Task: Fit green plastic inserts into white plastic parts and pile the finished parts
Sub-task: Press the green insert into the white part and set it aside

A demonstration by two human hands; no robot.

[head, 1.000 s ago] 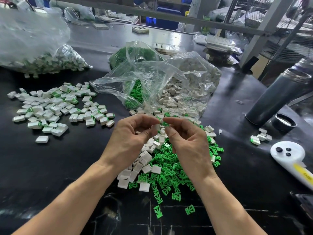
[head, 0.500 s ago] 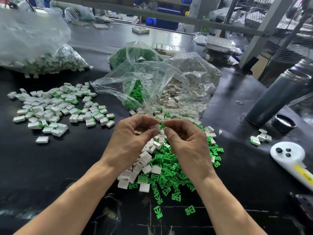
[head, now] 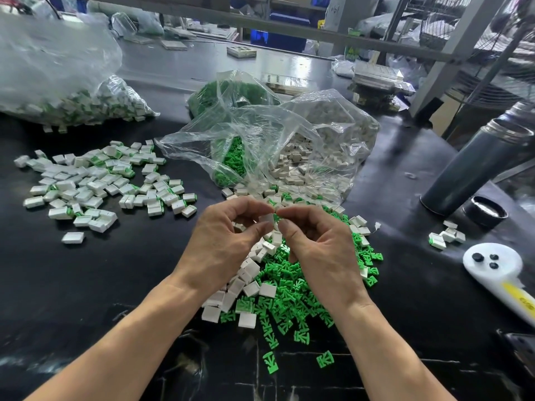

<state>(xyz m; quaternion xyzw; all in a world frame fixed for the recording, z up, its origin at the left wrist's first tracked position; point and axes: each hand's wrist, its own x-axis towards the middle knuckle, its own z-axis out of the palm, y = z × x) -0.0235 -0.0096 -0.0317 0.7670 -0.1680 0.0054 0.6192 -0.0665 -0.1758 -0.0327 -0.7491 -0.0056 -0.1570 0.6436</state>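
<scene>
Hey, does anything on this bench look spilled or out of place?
Mostly normal sorting mess. Two green inserts lie apart from the loose heap, near the table's front edge. A small cluster of white parts sits off by the grey flask, away from the finished pile.

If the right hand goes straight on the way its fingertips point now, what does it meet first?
Most likely the white part pinched by the left hand. The right hand points left at it, fingertips almost touching; depth is unclear.
</scene>
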